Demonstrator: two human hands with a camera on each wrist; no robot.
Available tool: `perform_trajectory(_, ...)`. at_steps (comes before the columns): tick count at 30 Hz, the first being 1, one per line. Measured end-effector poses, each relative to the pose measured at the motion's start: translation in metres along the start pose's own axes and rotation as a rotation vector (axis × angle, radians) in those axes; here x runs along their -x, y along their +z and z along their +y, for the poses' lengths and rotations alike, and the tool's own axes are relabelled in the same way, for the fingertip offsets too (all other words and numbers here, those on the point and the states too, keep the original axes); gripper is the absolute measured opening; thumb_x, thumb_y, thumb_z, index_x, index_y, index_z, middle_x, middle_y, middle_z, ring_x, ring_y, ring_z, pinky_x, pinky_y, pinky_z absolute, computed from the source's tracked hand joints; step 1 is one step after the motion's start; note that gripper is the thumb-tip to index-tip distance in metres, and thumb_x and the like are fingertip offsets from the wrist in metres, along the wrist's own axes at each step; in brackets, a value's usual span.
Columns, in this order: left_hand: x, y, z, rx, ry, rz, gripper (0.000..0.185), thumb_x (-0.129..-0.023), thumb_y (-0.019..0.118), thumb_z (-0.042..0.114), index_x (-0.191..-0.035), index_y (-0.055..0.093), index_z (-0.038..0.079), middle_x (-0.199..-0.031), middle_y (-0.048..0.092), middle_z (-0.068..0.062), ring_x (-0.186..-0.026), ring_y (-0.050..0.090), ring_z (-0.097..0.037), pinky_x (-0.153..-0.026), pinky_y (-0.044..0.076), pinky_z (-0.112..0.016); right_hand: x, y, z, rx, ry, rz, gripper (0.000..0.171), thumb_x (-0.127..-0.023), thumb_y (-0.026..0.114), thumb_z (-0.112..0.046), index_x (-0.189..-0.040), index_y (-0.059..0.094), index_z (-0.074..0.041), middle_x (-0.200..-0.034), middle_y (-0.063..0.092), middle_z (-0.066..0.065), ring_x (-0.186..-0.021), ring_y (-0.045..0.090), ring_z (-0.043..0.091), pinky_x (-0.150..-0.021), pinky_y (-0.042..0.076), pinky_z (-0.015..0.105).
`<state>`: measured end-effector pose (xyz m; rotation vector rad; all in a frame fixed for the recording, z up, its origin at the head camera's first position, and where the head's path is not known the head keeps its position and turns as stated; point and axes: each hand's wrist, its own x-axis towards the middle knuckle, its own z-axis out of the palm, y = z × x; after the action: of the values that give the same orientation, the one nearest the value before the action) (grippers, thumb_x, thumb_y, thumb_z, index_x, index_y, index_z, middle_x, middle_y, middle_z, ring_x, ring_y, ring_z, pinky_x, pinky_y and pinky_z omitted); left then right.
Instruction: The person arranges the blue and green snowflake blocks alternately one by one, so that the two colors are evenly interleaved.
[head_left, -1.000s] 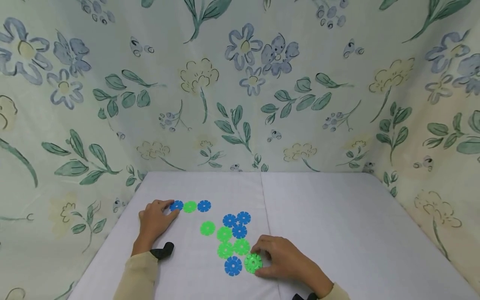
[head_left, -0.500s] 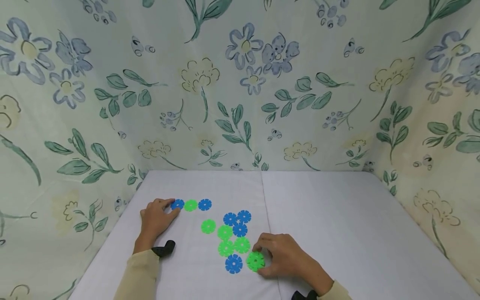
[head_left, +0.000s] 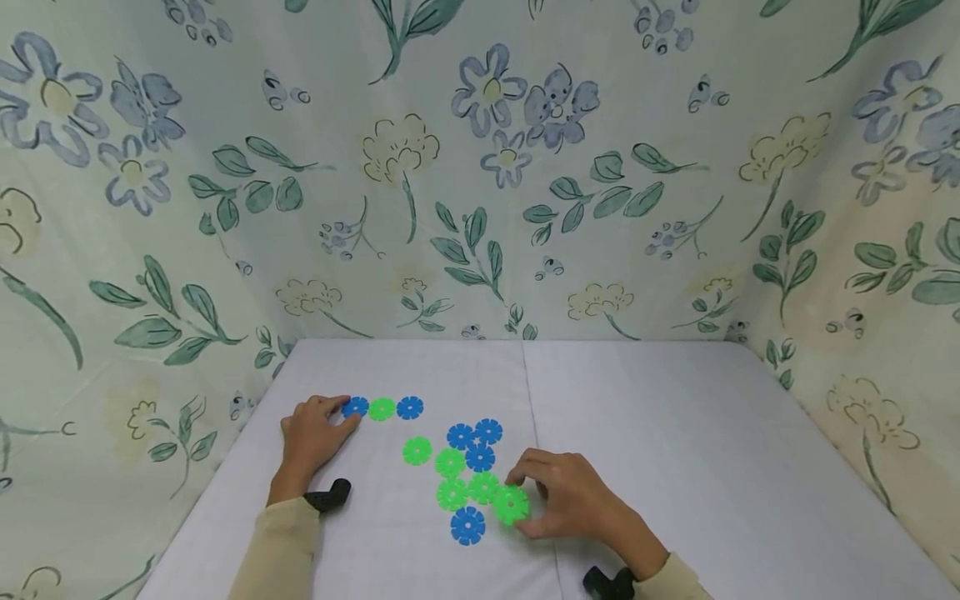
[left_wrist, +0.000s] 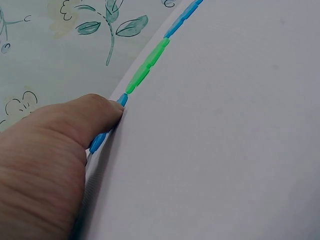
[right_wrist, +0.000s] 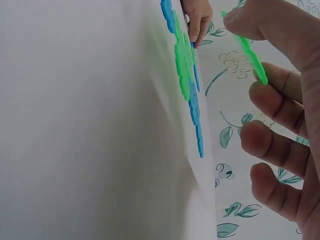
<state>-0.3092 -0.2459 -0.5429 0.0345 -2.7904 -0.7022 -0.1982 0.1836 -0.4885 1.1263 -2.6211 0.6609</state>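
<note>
My left hand (head_left: 313, 439) pinches the edges of a blue notched interlocking disc (head_left: 356, 407) lying flat on the table. That disc ends a row with a green disc (head_left: 382, 409) in the middle and another blue disc (head_left: 410, 407) on the right. In the left wrist view the thumb (left_wrist: 102, 111) presses the blue disc's near edge. Between thumb and fingertips, my right hand (head_left: 570, 492) holds a green notched disc (head_left: 512, 505). The right wrist view shows this green disc (right_wrist: 250, 55) raised off the table and tilted, with the remaining fingers loosely curled below it.
Beside the right hand lies a loose group of flat discs, among them green ones (head_left: 452, 494) and blue ones (head_left: 480, 457). A blue disc (head_left: 468, 526) lies nearest the front. The white-clothed table (head_left: 675, 433) meets a floral curtain (head_left: 480, 208) behind and at both sides.
My right hand has lifted the green disc from the table and shifted it slightly away from me. My left hand stays on the blue disc.
</note>
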Motion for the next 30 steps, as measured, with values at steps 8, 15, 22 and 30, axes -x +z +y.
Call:
perform_trajectory(8, 0.002, 0.000, -0.001, -0.003, -0.003, 0.005, 0.052, -0.090, 0.069, 0.049, -0.133, 0.065, 0.020, -0.127, 0.063, -0.016, -0.117, 0.053, -0.037, -0.085, 0.031, -0.052, -0.017, -0.011, 0.002, 0.030, -0.066, 0.085, 0.047, -0.064, 0.091, -0.042, -0.102, 0.070, -0.026, -0.098, 0.067, -0.019, -0.059, 0.050, -0.003, -0.054, 0.034, 0.007)
perform_trajectory(15, 0.002, -0.001, -0.002, 0.002, 0.002, -0.005, 0.052, -0.090, 0.068, 0.048, -0.134, 0.065, 0.020, -0.127, 0.063, -0.017, -0.117, 0.053, -0.037, -0.086, 0.031, -0.053, -0.033, -0.018, 0.004, 0.021, -0.121, 0.142, 0.047, -0.063, 0.092, -0.039, -0.102, 0.069, -0.025, -0.097, 0.067, -0.018, -0.059, 0.053, -0.002, -0.053, 0.035, 0.007)
perform_trajectory(22, 0.001, -0.001, -0.002, 0.008, 0.018, 0.012, 0.052, -0.090, 0.070, 0.047, -0.133, 0.066, 0.019, -0.125, 0.063, -0.016, -0.115, 0.055, -0.036, -0.084, 0.030, -0.052, -0.054, -0.020, 0.009, -0.015, -0.161, 0.199, 0.048, -0.062, 0.093, -0.036, -0.101, 0.069, -0.024, -0.097, 0.067, -0.016, -0.058, 0.051, -0.002, -0.053, 0.036, 0.008)
perform_trajectory(30, 0.000, 0.000, -0.001, -0.006, 0.017, 0.020, 0.051, -0.089, 0.070, 0.048, -0.133, 0.066, 0.020, -0.124, 0.064, -0.015, -0.114, 0.055, -0.036, -0.083, 0.031, -0.051, -0.081, -0.017, 0.013, -0.087, -0.185, 0.258, 0.049, -0.061, 0.093, -0.032, -0.103, 0.068, -0.022, -0.095, 0.068, -0.011, -0.057, 0.053, 0.003, -0.054, 0.039, 0.011)
